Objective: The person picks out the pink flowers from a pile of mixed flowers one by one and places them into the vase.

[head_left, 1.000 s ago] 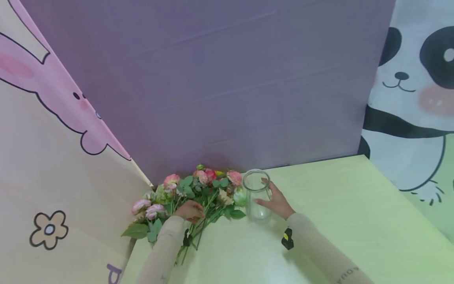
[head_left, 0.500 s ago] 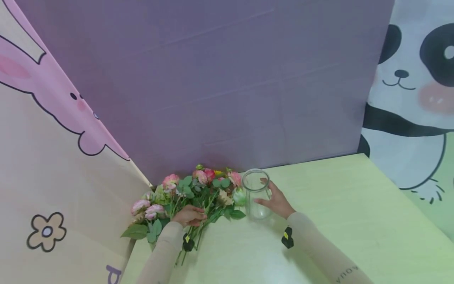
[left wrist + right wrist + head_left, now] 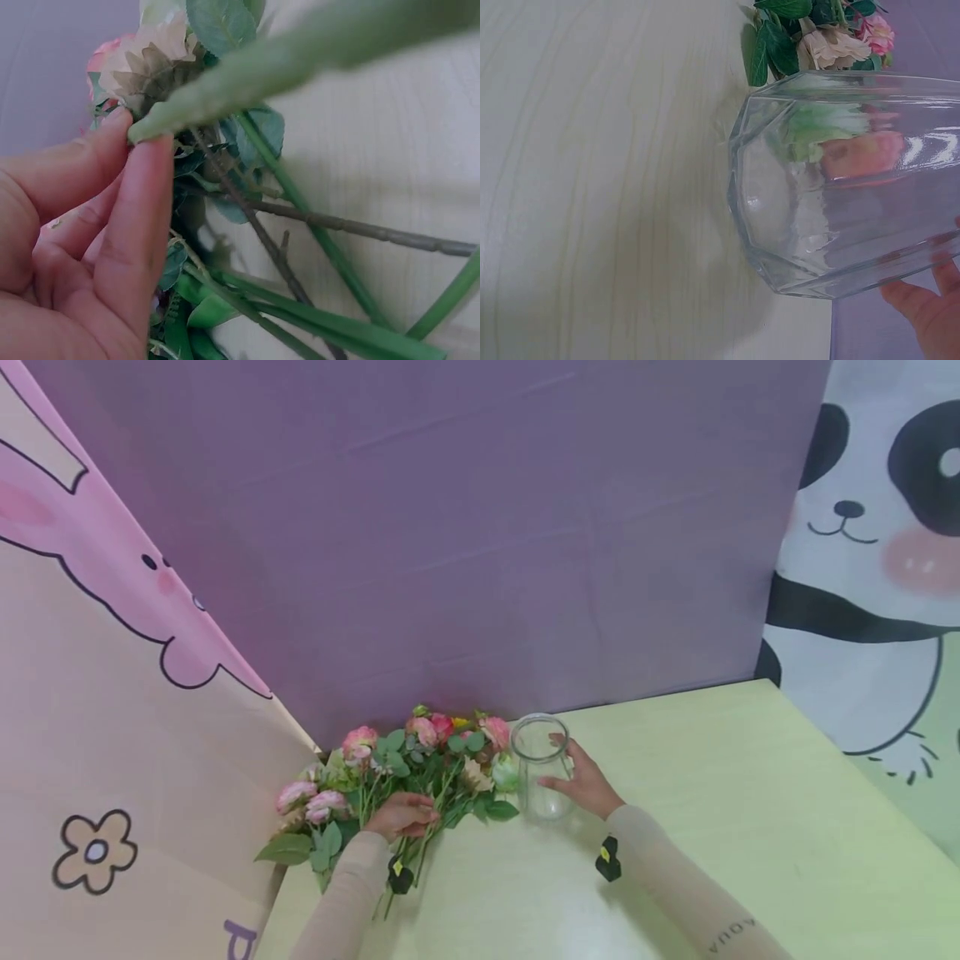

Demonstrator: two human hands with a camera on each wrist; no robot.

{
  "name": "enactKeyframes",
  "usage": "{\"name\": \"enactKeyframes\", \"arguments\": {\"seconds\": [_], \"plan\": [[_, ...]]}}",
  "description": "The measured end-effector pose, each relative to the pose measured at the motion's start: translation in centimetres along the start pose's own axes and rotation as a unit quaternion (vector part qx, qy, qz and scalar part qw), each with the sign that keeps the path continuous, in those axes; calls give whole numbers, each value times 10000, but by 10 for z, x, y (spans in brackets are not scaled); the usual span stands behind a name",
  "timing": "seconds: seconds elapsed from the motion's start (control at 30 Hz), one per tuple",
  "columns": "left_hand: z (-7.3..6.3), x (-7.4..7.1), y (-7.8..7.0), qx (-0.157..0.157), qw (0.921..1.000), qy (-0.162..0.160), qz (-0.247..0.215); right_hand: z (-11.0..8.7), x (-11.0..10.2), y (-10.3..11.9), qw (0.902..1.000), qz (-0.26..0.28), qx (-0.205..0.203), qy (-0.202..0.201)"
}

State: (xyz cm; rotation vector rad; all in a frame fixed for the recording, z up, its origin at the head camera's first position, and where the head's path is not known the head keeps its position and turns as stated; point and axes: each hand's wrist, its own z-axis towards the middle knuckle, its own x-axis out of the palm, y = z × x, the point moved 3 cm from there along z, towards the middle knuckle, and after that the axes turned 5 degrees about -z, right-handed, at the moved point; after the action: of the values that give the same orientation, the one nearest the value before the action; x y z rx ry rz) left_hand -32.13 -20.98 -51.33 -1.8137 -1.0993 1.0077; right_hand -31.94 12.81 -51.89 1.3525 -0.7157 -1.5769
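A green flower stem (image 3: 300, 56) is pinched between the thumb and index finger of my left hand (image 3: 402, 815), close up in the left wrist view. That hand lies over the stems of a bunch of flowers (image 3: 431, 768) in pink, cream, green and red, spread at the table's back left. A clear glass vase (image 3: 542, 789) with faceted sides stands upright just right of the blooms. My right hand (image 3: 590, 785) grips the vase from its right side, thumb in front and fingers behind. In the right wrist view the vase (image 3: 780, 217) hides part of the flowers.
The pale wooden table (image 3: 720, 785) extends to the right and front. A purple cloth wall (image 3: 480, 543) rises right behind the flowers and vase. On the left stands a panel with a pink rabbit (image 3: 112, 560); a panda panel (image 3: 855, 610) is at the right.
My left hand has shifted slightly right among the stems, and its fingers have closed up. The right hand and vase stay in place. The head view has tilted slightly.
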Motion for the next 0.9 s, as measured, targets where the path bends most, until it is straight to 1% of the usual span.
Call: {"name": "enactKeyframes", "arguments": {"seconds": [0.07, 0.23, 0.37, 0.53, 0.6, 0.77, 0.9], "plan": [[1, 2, 1, 20, 9999, -140, -43, 0, -1, 0, 10000, 4, 7, 13], [2, 9, 5, 42, 9980, -603, -172, -1, -1, 2, 10000, -6, 18, 72], [2, 14, 7, 214, 9971, -697, -227, -1, -2, 3, 10000, -54, 6, 73], [0, 17, 6, 293, 9969, -674, -277, -1, -3, 3, 10000, -48, 47, 72], [-2, 18, 5, 283, 9974, -589, -304, -2, -3, 3, 9999, 12, 88, 83], [-5, 20, 5, 273, 9984, -282, -418, -2, -2, 3, 10000, -1, 29, 67], [-5, 19, 5, 271, 9978, -243, -552, -2, -1, 3, 10000, 1, 26, 47]]}}
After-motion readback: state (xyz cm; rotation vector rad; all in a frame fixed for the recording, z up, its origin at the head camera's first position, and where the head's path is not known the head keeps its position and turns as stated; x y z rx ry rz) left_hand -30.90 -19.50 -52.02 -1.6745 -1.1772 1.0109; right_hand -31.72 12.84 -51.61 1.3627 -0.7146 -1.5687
